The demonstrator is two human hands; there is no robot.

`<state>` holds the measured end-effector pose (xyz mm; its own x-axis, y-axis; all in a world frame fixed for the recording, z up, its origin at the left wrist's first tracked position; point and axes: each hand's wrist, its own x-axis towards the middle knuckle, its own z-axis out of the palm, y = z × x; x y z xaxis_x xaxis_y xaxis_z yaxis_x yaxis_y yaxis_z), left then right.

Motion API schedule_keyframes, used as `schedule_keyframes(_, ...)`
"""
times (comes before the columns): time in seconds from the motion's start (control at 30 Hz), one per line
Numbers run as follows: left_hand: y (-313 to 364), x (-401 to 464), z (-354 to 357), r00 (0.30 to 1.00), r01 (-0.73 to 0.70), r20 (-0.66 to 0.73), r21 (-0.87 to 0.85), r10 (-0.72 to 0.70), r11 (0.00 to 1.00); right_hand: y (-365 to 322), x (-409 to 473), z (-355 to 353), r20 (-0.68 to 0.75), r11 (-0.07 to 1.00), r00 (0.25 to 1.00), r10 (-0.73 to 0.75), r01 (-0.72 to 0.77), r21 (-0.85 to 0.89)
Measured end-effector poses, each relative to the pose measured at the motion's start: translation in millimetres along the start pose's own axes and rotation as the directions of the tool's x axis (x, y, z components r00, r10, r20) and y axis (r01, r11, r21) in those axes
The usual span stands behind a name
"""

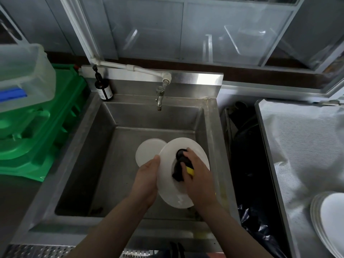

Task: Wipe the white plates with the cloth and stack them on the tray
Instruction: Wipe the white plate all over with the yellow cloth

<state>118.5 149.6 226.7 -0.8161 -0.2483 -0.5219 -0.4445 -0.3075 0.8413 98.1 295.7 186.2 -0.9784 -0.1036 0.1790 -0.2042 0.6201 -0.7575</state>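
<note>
Stainless steel surrounds everything: a deep sink (104, 138) set below a wall tap (159, 98). Over the basin, a white plate (168, 183) is held tilted, the left hand (147, 180) gripping its left rim with fingers closed behind it. The right hand (200, 180) is clamped on a dark cloth (179, 169) with a yellow patch, pressed against the plate's face. A second white plate (148, 151) lies just behind, partly covered by the held one. Far right, a stack of plates (329, 218) rests on a cloth-covered counter (301, 146). A dark pump bottle (103, 86) stands on the sink's back ledge; green crates (46, 127) sit left.
</note>
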Motion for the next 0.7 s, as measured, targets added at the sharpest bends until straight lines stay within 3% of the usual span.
schedule_keyframes(0.17,0.7,-2.1,-1.5,1.000,-0.019,0.003,-0.029,0.019,0.999,11.6,7.9,-14.8,0.021,0.995,0.995,0.095,-0.094,-0.039)
schedule_keyframes(0.33,0.9,-4.1,1.3,1.000,-0.022,-0.002,-0.050,0.022,0.999,15.8,12.4,-25.0,-0.060,0.974,0.972,0.227,-0.224,0.041)
schedule_keyframes(0.57,2.4,-2.6,-4.7,0.999,-0.044,0.029,-0.071,0.046,0.996,36.4,21.6,-34.8,-0.171,0.874,0.860,0.480,-0.453,0.174)
schedule_keyframes(0.7,3.4,-1.7,-9.2,0.997,-0.057,0.056,-0.083,0.061,0.995,45.2,25.6,-40.1,-0.158,0.813,0.804,0.573,-0.534,0.230)
